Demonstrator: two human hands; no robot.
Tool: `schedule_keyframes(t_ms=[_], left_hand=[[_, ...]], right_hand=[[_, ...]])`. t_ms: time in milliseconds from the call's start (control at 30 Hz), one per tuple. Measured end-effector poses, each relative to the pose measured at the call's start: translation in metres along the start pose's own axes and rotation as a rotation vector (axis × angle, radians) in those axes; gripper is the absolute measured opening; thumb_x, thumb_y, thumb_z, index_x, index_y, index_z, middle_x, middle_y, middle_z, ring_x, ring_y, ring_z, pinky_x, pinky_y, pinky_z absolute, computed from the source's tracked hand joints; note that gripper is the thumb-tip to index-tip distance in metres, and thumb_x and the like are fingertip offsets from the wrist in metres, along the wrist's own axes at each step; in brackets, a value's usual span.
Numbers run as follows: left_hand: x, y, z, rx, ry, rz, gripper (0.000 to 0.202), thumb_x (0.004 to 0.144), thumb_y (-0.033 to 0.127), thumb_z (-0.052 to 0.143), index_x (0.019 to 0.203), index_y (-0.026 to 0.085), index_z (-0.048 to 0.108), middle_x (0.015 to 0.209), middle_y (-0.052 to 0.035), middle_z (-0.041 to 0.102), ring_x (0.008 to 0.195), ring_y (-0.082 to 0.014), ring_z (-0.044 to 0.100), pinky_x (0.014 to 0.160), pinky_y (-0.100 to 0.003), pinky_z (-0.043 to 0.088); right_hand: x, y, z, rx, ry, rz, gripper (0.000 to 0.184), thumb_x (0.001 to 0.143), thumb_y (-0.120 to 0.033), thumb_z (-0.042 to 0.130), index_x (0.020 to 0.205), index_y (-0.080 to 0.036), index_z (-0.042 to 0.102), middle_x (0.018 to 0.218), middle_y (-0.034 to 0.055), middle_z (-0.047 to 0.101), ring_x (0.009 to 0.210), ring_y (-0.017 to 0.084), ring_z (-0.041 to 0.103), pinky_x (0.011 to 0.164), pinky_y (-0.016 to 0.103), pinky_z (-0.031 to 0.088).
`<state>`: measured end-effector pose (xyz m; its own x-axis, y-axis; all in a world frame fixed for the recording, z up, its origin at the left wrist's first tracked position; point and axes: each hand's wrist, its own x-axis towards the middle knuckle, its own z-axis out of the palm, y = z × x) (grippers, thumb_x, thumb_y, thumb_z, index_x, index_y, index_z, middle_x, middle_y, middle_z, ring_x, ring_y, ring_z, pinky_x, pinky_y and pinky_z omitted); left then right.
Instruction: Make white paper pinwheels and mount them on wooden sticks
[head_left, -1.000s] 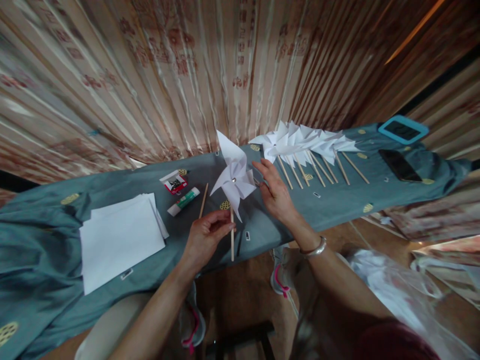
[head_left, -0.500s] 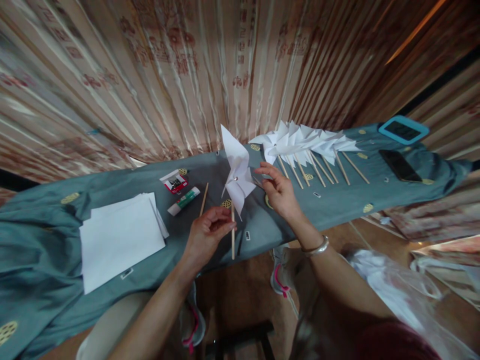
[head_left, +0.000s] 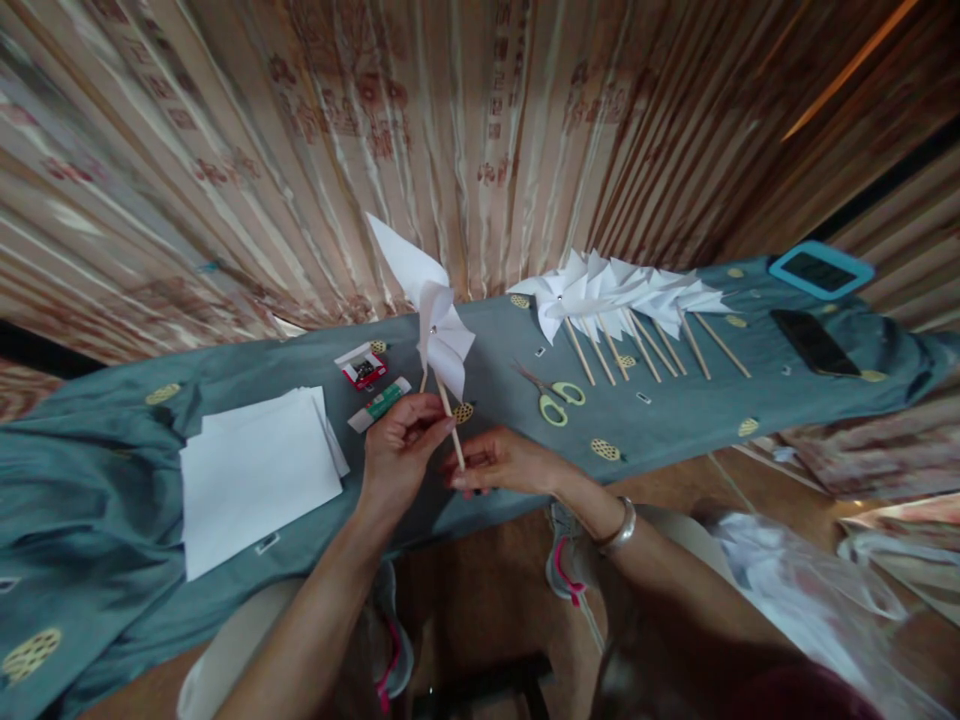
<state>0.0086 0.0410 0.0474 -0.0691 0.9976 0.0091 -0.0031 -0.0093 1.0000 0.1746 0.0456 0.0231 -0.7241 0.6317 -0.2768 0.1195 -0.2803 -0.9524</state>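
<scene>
A white paper pinwheel [head_left: 444, 330] on a thin wooden stick stands tilted a little to the left, a pin at its centre. My left hand [head_left: 401, 445] pinches the stick just below the paper blades. Lower down, my right hand [head_left: 506, 462] closes its fingers around the stick's bottom end. Scissors with light green handles [head_left: 555, 400] lie on the cloth just beyond my right hand. Close to my left hand are a green and white glue stick [head_left: 380, 404] and a small red box of pins [head_left: 362, 368].
A stack of white paper [head_left: 259, 480] lies at the left on the grey-green cloth [head_left: 510, 380]. Several finished pinwheels [head_left: 622, 295] overlap at the back right. A black phone [head_left: 814, 342] and a blue-framed device [head_left: 821, 270] are further right. A curtain [head_left: 450, 130] hangs behind.
My right hand has moved down and left from above the scissors to the stick's lower end. The scissors now lie in plain view. The pinwheel has tilted to the left.
</scene>
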Motion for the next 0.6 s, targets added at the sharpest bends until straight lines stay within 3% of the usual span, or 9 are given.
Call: schedule_keyframes(t_ms=[167,400,533,600], left_hand=[[-0.003,-0.002,0.000,0.007,-0.016,-0.025,0.025,0.063,0.031,0.078,0.083,0.017,0.069,0.076,-0.0012,0.073,0.069,-0.0153,0.066,0.066,-0.026,0.052],[-0.007,-0.010,0.003,0.034,-0.105,-0.118,0.029,0.062,0.040,0.078,0.080,0.017,0.076,0.078,-0.0048,0.076,0.069,-0.0201,0.069,0.064,-0.030,0.055],[-0.006,-0.010,0.000,0.066,-0.075,-0.083,0.025,0.061,0.037,0.080,0.079,0.019,0.077,0.083,-0.0055,0.078,0.078,-0.0228,0.071,0.076,-0.033,0.057],[-0.007,-0.009,-0.001,0.074,-0.099,-0.087,0.023,0.062,0.035,0.079,0.079,0.020,0.078,0.084,-0.0054,0.078,0.082,-0.0237,0.072,0.079,-0.034,0.057]], right_hand=[[0.006,0.003,0.001,-0.001,0.003,-0.026,0.043,0.071,-0.058,0.071,0.079,-0.016,0.070,0.074,0.0012,0.072,0.057,0.007,0.059,0.054,0.019,0.045],[0.000,-0.003,-0.007,-0.069,0.031,-0.032,0.050,0.070,-0.064,0.069,0.078,-0.015,0.071,0.067,0.0010,0.069,0.057,0.009,0.061,0.056,0.021,0.048],[-0.023,-0.018,-0.034,-0.175,0.182,-0.076,0.043,0.079,-0.057,0.065,0.089,-0.016,0.071,0.082,0.0049,0.073,0.065,0.012,0.065,0.055,0.022,0.049],[-0.033,-0.022,-0.050,-0.227,0.377,-0.160,0.042,0.082,-0.056,0.062,0.089,-0.016,0.071,0.083,0.0068,0.074,0.064,0.013,0.064,0.057,0.025,0.050]])
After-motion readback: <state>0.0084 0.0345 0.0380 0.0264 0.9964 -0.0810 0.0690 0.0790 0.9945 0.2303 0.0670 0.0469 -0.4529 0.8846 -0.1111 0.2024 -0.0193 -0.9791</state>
